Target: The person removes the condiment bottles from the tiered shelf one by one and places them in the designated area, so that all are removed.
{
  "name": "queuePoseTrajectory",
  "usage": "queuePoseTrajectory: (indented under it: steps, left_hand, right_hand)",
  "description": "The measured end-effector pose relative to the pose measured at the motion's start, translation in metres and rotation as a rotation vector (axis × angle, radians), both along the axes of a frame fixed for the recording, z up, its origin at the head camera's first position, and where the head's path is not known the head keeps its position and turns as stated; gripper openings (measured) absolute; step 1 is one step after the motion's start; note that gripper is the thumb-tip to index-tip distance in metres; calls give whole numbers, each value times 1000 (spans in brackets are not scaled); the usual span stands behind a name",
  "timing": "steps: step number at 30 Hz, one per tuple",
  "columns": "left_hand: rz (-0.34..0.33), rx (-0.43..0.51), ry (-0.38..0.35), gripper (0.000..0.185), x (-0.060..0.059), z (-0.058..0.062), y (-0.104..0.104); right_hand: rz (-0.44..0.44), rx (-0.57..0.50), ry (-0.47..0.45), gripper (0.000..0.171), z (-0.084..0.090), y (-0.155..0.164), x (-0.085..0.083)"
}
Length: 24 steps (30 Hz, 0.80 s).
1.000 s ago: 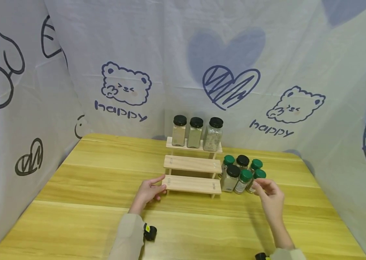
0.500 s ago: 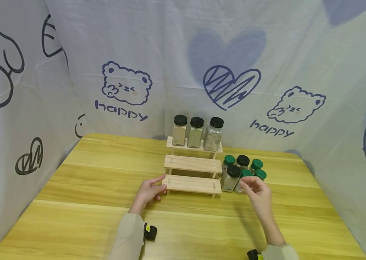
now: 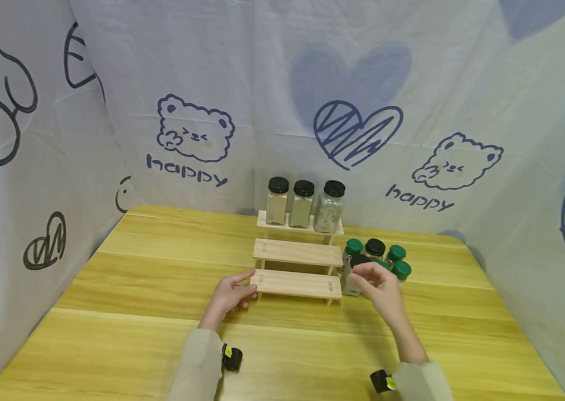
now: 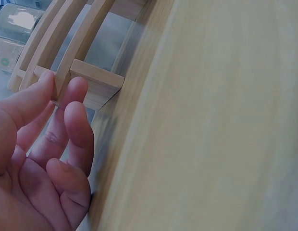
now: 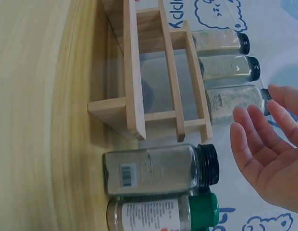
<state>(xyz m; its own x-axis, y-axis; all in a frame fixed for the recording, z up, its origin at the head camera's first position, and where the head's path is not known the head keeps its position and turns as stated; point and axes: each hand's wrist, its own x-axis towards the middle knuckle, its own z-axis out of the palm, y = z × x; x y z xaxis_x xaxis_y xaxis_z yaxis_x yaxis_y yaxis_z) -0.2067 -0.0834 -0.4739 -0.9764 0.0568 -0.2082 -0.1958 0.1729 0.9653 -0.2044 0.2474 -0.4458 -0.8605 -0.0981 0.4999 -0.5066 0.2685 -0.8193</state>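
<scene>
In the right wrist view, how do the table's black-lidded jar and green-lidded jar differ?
The black-lidded jar shows a small barcode; the green-lidded jar carries a broad white label. The black-lidded jar stands nearer the wooden rack, the green-lidded jar farther away. Both are clear-sided and stand on the table.

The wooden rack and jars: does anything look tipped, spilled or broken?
Nothing stands out. Three black-lidded jars stand upright atop the rack, the loose jars stand upright beside it, and no spill or break shows. The right hand partly hides some of these.
</scene>
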Motion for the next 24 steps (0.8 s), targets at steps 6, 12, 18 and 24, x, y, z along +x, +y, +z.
queuePoseTrajectory:
  steps: [6,12,18,24]
  left_hand:
    - [-1,-2,4,43,0,-1,0]
    - [0,0,1,44,0,0,0]
    - [2,-6,1,44,-1,-1,0]
    - [-2,-8,2,44,-1,-2,-1]
  right_hand:
    - [-35,43,-79,13,52,-31,21]
    - [-24,32,-136,16,54,-35,9]
    - [-11,33,-126,13,76,-48,8]
    - [-40,3,-145,14,87,-54,-3]
